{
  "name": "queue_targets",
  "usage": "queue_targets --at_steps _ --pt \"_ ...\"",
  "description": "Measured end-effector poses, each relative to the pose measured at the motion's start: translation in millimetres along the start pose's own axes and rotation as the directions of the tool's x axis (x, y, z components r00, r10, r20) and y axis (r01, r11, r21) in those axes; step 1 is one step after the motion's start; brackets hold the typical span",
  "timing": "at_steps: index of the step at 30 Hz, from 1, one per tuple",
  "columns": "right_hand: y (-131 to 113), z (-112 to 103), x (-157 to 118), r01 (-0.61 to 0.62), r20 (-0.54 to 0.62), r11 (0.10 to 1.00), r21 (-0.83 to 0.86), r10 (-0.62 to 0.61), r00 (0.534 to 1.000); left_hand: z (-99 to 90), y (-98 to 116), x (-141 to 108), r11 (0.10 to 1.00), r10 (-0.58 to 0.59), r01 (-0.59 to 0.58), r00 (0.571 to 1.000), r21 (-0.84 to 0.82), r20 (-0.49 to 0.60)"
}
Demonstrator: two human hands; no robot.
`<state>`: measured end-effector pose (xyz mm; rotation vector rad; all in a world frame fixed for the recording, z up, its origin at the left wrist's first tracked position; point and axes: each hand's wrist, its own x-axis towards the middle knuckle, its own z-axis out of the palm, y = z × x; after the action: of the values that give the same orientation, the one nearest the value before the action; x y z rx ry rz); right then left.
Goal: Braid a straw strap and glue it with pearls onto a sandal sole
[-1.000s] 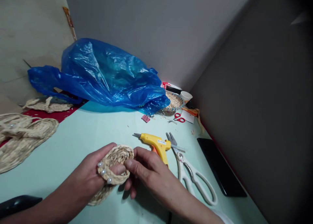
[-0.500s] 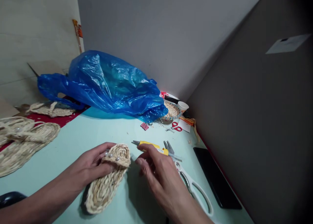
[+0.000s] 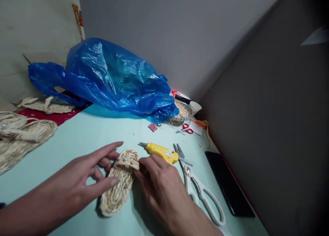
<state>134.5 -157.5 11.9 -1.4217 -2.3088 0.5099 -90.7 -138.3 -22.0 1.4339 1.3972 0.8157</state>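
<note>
A slipper (image 3: 115, 198) lay on the desk (image 3: 84, 143), at seven o'clock in view.
From it, a sandal (image 3: 31, 143) lay at ten; the left hand (image 3: 78, 181), at nine, was spread loose, thumb (image 3: 106, 185) over the slipper; the right hand (image 3: 163, 184), at three, pinched the strap (image 3: 123, 165) by its right end; the glue gun (image 3: 159, 151) sat at two, the shears (image 3: 188, 170) at three.

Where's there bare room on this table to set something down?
The widest bare patch lies between the blue bag, left hand and yellow glue gun. A narrow bare strip separates the white scissors from the flat black device. It's crowded around the basket, white cup and red-handled scissors.
</note>
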Motion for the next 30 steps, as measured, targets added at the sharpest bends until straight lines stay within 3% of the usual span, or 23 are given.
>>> queue_targets --at_steps 3,7,13,20,23,26,28,30 --pt "1 1 -1 -0.009 0.022 1.000 -0.005 0.009 1.000 -15.9 10 4 0.972 0.108 -0.090 0.991 0.216 -0.073" --pt "4 7 -1 -0.013 0.021 1.000 -0.009 0.013 1.000 -25.4 24 8 0.936 0.273 -0.223 0.948 0.274 -0.161" --pt "6 11 -1 0.032 0.003 0.999 0.002 -0.032 0.999 -9.2 26 8 0.956 0.259 -0.255 0.966 0.145 -0.005" --pt "3 9 -1 0.073 -0.029 0.997 0.016 -0.073 0.997 -4.6 13 11 0.908 0.340 -0.340 0.939 0.246 0.044" --pt "3 4 -4 0.116 -0.070 0.993 -0.006 -0.117 0.991 -6.8 1 15 0.855 0.437 -0.440 0.896 0.274 0.074" --pt "9 -11 -6 0.158 -0.175 0.986 -0.054 -0.165 0.971 -9.4 -13 20 0.741 0.572 -0.579 0.810 0.341 0.132" --pt "16 -25 -8 0.114 -0.242 0.988 -0.101 -0.135 0.961 -9.5 -20 23 0.656 0.644 -0.656 0.744 0.374 0.177" --pt "23 -39 -12 0.025 -0.257 0.979 -0.203 -0.077 0.963 -7.8 -22 24 0.632 0.667 -0.682 0.721 0.367 0.191"
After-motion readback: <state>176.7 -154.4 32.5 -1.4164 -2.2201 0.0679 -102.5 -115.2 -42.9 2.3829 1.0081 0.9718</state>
